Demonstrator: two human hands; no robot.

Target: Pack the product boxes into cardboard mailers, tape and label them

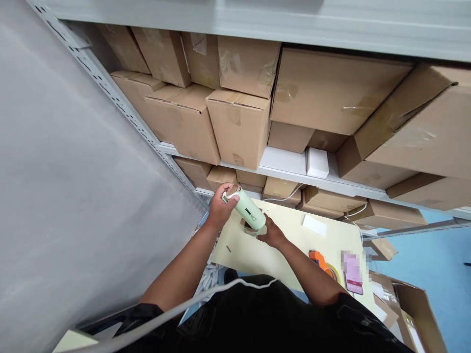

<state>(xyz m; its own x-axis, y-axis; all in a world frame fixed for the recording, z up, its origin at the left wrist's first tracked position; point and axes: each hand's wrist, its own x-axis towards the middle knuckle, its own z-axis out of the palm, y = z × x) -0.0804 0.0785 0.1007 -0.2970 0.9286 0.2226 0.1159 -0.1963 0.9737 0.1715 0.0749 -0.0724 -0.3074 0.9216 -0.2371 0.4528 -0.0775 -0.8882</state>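
Note:
A pale green tumbler with a dark printed mark and a brown-topped lid is held tilted over the table. My left hand is closed around its lid end, at the upper left. Beneath the tumbler's base, a small green box with a brown inside stands open on the table, partly covered by the tumbler. My right hand grips the right side of this box, close to the tumbler's bottom. Whether the tumbler's base is inside the box or just above it is hard to tell.
On the cream table lie a white card or flat box, an orange tape dispenser and a phone. Shelves of cardboard boxes rise behind. An open carton stands at lower right; a white cable crosses in front.

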